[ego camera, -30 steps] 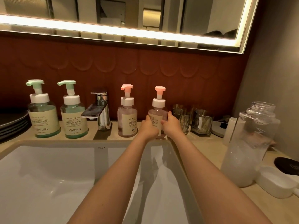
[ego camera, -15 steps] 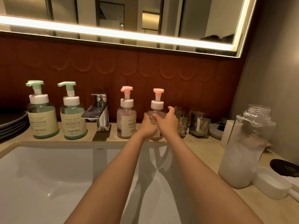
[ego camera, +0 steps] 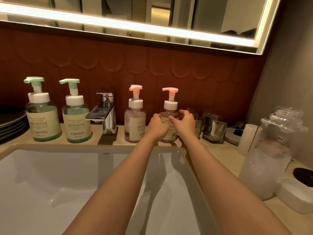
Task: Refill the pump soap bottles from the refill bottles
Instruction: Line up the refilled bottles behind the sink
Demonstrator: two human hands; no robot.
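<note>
Both hands are wrapped around the right pink pump bottle [ego camera: 170, 106], which stands upright on the counter [ego camera: 225, 155] at the far edge of the sink [ego camera: 50, 184]. The left hand [ego camera: 158, 126] holds its left side with curled fingers, while the right hand [ego camera: 185, 123] curls over its right shoulder with the thumb laid on the front label. Just left of it stands the other pink pump bottle [ego camera: 135, 122], apart from the hands. Further left come the faucet [ego camera: 105, 112] and two green pump bottles [ego camera: 43, 121] side by side. Right of the hands sit dark glass tumblers [ego camera: 214, 131]. On the near right, well apart from the pumps, the clear refill bottle [ego camera: 271, 158] stands uncapped, whitish liquid in its lower part, with a white dish [ego camera: 298, 195] just beside it.
</note>
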